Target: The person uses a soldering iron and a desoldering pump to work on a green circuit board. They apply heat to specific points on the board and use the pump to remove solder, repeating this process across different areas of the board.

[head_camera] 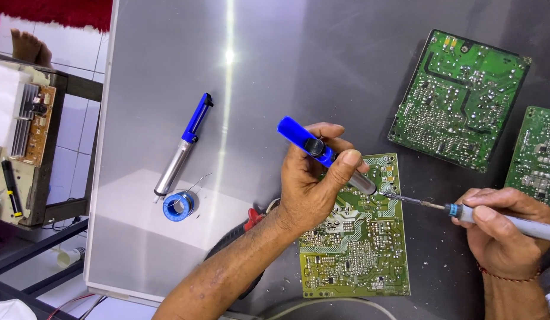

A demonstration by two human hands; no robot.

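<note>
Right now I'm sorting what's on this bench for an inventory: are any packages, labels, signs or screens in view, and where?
None in view that I can make out.
Nearest thing to a label: a blue spool of solder wire left of centre on the grey table; round, blue rim, no label legible.
The green circuit boards carry only tiny markings.

A second desoldering pump (183, 146), blue and silver, lies on the grey counter (275, 59); a blue solder spool (179, 205) sits just beside its tip. Two green circuit boards (458, 98) (539, 155) lie at the upper right. A side rack (46, 148) at left carries a brown board with a finned heatsink (30, 121).
</note>
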